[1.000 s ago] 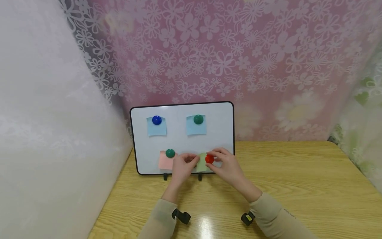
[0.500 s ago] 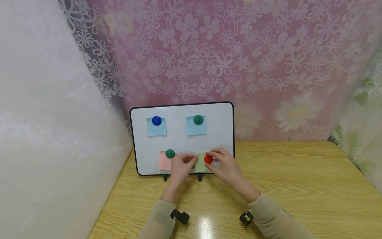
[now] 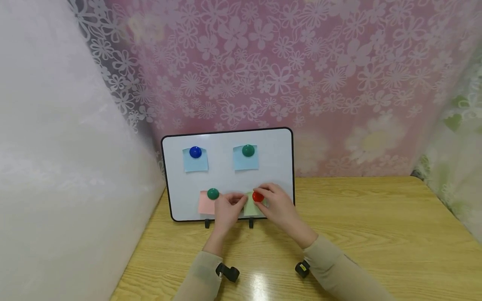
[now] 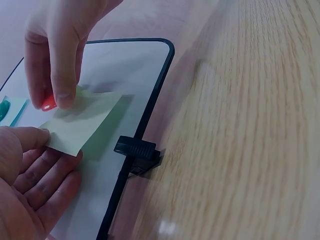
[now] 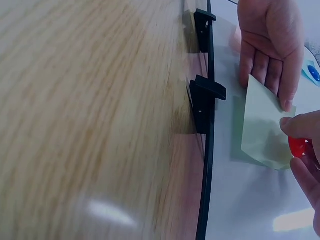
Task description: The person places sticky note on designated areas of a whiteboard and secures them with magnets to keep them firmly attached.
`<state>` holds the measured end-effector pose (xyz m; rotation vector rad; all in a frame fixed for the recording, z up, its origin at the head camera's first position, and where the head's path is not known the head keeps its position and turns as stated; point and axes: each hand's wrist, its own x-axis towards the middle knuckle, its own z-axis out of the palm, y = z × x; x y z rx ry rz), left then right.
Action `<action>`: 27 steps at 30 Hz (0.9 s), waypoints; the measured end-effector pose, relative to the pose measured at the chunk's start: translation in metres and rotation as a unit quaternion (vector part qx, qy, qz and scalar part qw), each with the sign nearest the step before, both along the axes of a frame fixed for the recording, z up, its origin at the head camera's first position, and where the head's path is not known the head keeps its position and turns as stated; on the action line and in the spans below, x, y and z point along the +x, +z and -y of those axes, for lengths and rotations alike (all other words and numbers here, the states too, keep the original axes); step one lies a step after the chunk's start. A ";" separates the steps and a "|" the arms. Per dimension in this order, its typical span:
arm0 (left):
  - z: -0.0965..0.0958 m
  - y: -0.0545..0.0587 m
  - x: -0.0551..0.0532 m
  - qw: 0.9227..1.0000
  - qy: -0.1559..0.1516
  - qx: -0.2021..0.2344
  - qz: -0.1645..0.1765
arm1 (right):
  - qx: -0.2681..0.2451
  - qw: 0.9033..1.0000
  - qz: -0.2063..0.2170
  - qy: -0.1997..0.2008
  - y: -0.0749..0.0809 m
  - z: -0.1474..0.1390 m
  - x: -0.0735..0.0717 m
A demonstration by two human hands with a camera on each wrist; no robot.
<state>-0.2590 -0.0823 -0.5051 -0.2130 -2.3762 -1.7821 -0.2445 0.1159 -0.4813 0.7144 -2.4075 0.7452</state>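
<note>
Low on the right part of a whiteboard (image 3: pixel 226 179) is a pale green sticky note (image 4: pixel 82 122). My left hand (image 3: pixel 227 209) pinches the note's left edge between thumb and fingers. With thumb and fingertips my right hand (image 3: pixel 278 205) grips a round red magnet (image 3: pixel 257 196) over the note's upper part. In the left wrist view the note's lower corner stands off the board and throws a shadow on it. A pink sticky note (image 3: pixel 205 204) under a green magnet (image 3: pixel 213 193) is just left of my left hand, which partly covers it.
Higher on the board are two light blue notes, one under a blue magnet (image 3: pixel 195 152), the other under a green magnet (image 3: pixel 248 150). Black stand feet (image 3: pixel 251 223) hold the board's lower edge on the wooden table (image 3: pixel 361 225). A flowered curtain (image 3: pixel 263 75) hangs behind.
My right hand has moved left and slightly up with the red magnet, from the green note's right edge to its upper middle. My left hand and the note have shifted slightly left.
</note>
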 end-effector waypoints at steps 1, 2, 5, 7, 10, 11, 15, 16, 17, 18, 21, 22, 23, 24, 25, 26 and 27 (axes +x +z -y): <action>0.000 0.000 0.000 1.000 0.004 -0.002 -0.001 | 0.007 1.000 -0.003 -0.002 0.000 0.001 -0.001; 0.000 0.000 0.000 1.000 0.006 -0.004 -0.005 | 0.015 1.000 -0.005 -0.004 0.000 0.002 -0.003; 0.001 0.000 0.000 1.000 0.014 -0.012 -0.012 | 0.031 0.999 -0.008 -0.008 -0.002 0.004 -0.006; 0.001 0.000 0.000 1.000 0.018 -0.016 -0.017 | 0.038 0.999 -0.009 -0.010 -0.003 0.005 -0.007; 0.001 0.000 0.000 0.999 0.023 -0.021 -0.021 | 0.041 0.999 -0.014 -0.007 -0.003 0.007 -0.007; 0.002 0.000 0.000 0.999 0.026 -0.023 -0.020 | 0.042 0.999 -0.016 -0.005 -0.003 0.007 -0.007; 0.002 0.001 0.001 0.999 0.026 -0.029 -0.026 | 0.046 0.999 -0.021 -0.003 -0.003 0.009 -0.007; 0.002 0.001 0.002 0.999 0.026 -0.031 -0.027 | 0.047 0.999 -0.020 -0.004 -0.003 0.009 -0.007; 0.002 0.002 0.002 0.999 0.026 -0.032 -0.029 | 0.049 0.999 -0.017 -0.006 -0.003 0.009 -0.007; 0.002 0.002 0.002 0.999 0.025 -0.033 -0.031 | 0.050 0.999 -0.015 -0.007 -0.004 0.009 -0.007; 0.001 0.002 0.002 0.999 0.024 -0.033 -0.031 | 0.053 0.999 -0.009 -0.010 -0.004 0.009 -0.008; 0.001 0.002 0.002 0.999 0.024 -0.034 -0.031 | 0.053 0.998 -0.007 -0.011 -0.004 0.009 -0.008; 0.001 0.002 0.002 0.999 0.024 -0.035 -0.031 | 0.054 0.998 -0.006 -0.011 -0.004 0.009 -0.009; 0.001 0.002 0.003 0.999 0.025 -0.037 -0.031 | 0.054 0.998 -0.004 -0.012 -0.004 0.009 -0.008; 0.002 0.002 0.003 0.998 0.025 -0.041 -0.031 | 0.053 0.998 -0.003 -0.012 -0.004 0.008 -0.008; 0.002 0.002 0.004 0.998 0.028 -0.049 -0.030 | 0.054 0.998 -0.004 -0.013 -0.004 0.008 -0.008; 0.002 0.002 0.004 0.997 0.034 -0.061 -0.031 | 0.052 0.999 -0.004 -0.013 -0.003 0.007 -0.007</action>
